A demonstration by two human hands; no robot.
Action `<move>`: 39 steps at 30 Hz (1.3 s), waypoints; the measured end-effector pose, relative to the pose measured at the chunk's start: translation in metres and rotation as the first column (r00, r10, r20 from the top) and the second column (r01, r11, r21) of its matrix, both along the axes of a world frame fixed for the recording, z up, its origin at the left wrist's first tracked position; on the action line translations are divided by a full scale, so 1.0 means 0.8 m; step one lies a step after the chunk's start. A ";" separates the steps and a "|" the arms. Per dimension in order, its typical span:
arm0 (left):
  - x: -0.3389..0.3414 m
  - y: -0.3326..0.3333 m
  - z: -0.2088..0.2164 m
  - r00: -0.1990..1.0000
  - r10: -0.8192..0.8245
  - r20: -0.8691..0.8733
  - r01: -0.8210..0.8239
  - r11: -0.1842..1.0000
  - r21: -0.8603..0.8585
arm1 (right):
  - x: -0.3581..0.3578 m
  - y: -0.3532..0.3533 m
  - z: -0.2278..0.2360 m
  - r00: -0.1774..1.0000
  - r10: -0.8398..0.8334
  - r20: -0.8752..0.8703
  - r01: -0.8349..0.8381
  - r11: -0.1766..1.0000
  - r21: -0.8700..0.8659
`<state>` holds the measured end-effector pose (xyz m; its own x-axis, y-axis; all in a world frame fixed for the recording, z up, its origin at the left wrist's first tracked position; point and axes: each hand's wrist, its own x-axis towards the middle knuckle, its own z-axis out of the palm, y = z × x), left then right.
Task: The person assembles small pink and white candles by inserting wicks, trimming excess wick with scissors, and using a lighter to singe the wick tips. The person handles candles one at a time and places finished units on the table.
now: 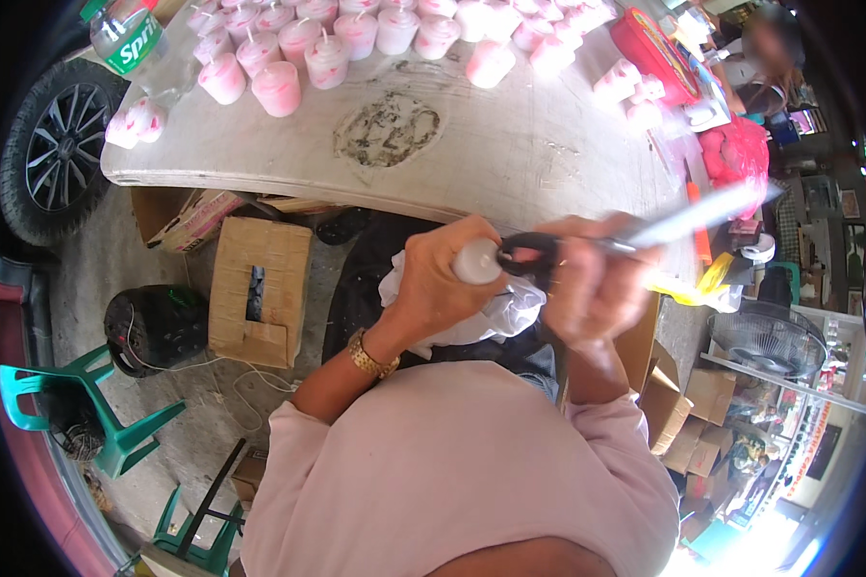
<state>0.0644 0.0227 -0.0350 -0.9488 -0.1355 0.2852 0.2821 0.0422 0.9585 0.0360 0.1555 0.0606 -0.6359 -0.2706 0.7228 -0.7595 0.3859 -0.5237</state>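
Note:
My left hand (443,279), with a gold watch on its wrist, is closed around a small whitish cup-like piece (475,262), its round end facing right. My right hand (597,284), smeared by motion, grips a pair of scissors (698,219). The blades point up and to the right, and the black handle loops are right beside the whitish piece; whether they touch I cannot tell. Below both hands a crumpled white plastic or cloth (505,313) lies over my lap. Several pink-and-white candles (277,88) with wicks stand along the table's far side.
The worn white table (510,154) has its near edge just beyond my hands. A red round tub (649,58) and a green-labelled bottle (125,43) stand on it. A cardboard box (258,288) and green stool (91,409) are at left, a fan (770,341) at right.

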 end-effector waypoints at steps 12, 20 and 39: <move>0.000 0.007 0.001 1.000 -0.020 -0.013 0.021 0.999 0.033 | 0.010 0.006 -0.031 0.993 -0.078 -0.093 0.097 0.972 0.215; -0.002 0.004 0.004 0.999 -0.018 -0.033 0.017 1.000 -0.019 | -0.001 0.006 -0.011 0.982 0.191 0.006 -0.184 0.952 -0.246; -0.001 -0.016 0.085 0.919 -0.387 -0.075 0.392 0.918 0.064 | -0.009 0.034 0.005 0.903 0.086 0.422 0.194 0.794 -0.576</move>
